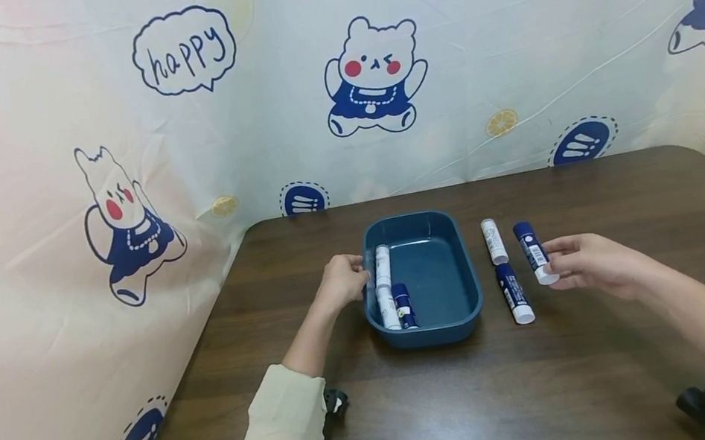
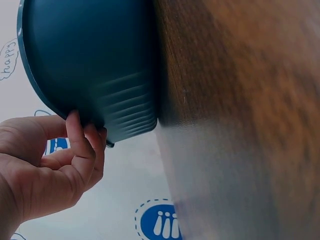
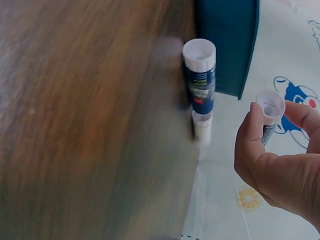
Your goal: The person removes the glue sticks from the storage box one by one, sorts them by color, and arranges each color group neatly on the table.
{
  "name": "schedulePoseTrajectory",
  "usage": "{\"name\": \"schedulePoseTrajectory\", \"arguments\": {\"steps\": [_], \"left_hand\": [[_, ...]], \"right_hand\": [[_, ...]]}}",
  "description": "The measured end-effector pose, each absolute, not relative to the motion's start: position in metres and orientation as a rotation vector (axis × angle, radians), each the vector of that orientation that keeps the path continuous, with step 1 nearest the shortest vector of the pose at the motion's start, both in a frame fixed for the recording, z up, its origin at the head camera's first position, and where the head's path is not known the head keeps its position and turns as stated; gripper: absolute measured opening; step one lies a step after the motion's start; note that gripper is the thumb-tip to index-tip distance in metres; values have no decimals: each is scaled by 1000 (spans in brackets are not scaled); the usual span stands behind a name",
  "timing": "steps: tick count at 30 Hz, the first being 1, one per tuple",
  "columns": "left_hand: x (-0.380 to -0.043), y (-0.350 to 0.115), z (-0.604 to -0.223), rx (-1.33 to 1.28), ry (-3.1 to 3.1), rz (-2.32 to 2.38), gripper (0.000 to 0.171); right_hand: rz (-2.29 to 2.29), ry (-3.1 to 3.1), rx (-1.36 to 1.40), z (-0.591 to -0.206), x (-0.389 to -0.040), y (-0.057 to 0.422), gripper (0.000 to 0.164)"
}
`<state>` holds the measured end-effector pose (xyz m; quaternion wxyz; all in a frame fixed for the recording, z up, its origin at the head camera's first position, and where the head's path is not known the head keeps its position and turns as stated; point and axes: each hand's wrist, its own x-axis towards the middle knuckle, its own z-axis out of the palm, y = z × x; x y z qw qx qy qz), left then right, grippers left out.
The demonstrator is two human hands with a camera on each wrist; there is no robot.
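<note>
A blue glue stick point(image 1: 532, 252) with a white base is pinched between the thumb and fingers of my right hand point(image 1: 592, 265); the right wrist view shows its white end point(image 3: 271, 107). My left hand point(image 1: 339, 282) grips the left rim of a dark blue plastic bin point(image 1: 432, 333), fingers curled under the lip in the left wrist view. Along the bin's left side lie two white glue sticks point(image 1: 382, 267) end to end, with a shorter blue glue stick point(image 1: 404, 307) beside them. Right of the bin, a white glue stick point(image 1: 494, 241) and a blue glue stick point(image 1: 515, 295) lie in line.
The bin stands on a brown wooden table point(image 1: 413, 407). Behind and to the left hangs a pale curtain point(image 1: 283, 109) printed with cartoon bears and lettering. Dark straps with small devices sit at both cuffs.
</note>
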<state>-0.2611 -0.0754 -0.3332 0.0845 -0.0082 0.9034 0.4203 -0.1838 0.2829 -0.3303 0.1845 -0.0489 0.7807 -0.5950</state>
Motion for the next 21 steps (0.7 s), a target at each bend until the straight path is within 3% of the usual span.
{"name": "schedulePoseTrajectory", "arguments": {"steps": [21], "left_hand": [[-261, -76, -332, -3, 2702, 1263, 39]], "right_hand": [[-1516, 2155, -59, -350, -185, 280, 66]]}}
